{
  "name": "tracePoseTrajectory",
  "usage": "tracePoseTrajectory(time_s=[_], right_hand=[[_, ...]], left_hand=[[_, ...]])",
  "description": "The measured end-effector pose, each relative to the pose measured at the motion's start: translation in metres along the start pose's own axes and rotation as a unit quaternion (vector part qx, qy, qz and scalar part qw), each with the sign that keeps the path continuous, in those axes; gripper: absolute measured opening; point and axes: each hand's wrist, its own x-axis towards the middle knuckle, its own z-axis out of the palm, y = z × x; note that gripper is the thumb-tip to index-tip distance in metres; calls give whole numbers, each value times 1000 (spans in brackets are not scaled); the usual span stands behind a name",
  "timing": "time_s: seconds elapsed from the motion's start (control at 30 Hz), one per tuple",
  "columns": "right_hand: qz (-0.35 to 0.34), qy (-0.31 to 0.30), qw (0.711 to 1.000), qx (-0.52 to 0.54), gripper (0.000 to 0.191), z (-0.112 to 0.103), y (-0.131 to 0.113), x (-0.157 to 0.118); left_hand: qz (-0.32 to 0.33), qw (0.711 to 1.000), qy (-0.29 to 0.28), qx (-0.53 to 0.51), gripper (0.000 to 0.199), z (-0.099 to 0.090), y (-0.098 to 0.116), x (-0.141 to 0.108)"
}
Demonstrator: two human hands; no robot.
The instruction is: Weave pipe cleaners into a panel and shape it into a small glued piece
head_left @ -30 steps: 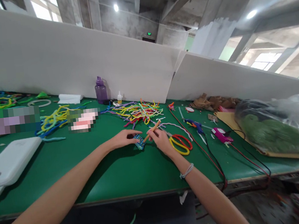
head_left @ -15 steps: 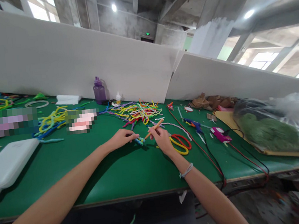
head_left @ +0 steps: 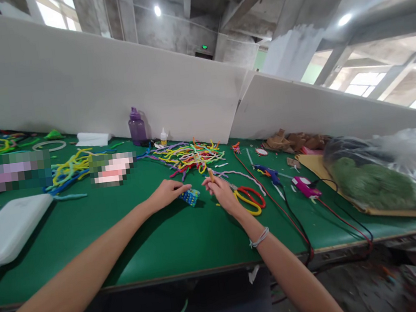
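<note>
Between thumb and fingers, my left hand (head_left: pixel 167 192) pinches a small woven piece (head_left: pixel 190 197) in blue, green and yellow, held just above the green table (head_left: pixel 158 247). My right hand (head_left: pixel 219 192) is closed on a tan wooden stick (head_left: pixel 211 175), which points up from the fingers. A small gap separates the stick from the woven piece. Scissors (head_left: pixel 251 201) with red and yellow handles lie just right of my right hand. Behind both hands spreads a heap of coloured fuzzy stems (head_left: pixel 193 155).
A white power bank (head_left: pixel 15 228) lies at the left. Along the back stand a purple bottle (head_left: pixel 137 127) and a small glue bottle (head_left: pixel 163 137). To the right are a blue glue gun (head_left: pixel 268 173), a magenta device (head_left: pixel 305 187), cords and a plastic bag of green material (head_left: pixel 376 182).
The woven piece has turned so its patterned face shows more. My right hand has drawn the stick away from it, and the stick has swung more upright.
</note>
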Motion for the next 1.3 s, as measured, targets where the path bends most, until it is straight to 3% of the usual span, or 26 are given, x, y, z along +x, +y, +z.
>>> tracePoseTrajectory(time_s=[0.17,0.37,0.57,0.83,1.0,1.13,1.3], right_hand=[[-35,6,998,-51,27,0,-5,-2],[-68,83,990,-91,34,1,-16,-5],[-141,30,981,-133,28,11,-13,-8],[-174,-7,969,-173,25,17,-8,-10],[-179,-14,966,-185,25,19,-7,-9],[-172,5,969,-179,25,20,-4,-7],[-151,23,975,-164,27,20,-1,-6]], left_hand=[[5,1000,3,5,53,-1,-3,1],[-2,993,-36,114,59,0,-5,5],[-54,966,-76,241,58,2,5,7],[-44,950,-72,300,55,4,6,5],[-12,949,-57,311,57,5,8,0],[75,963,-39,256,48,1,12,-4],[77,981,-113,139,43,-7,4,-2]])
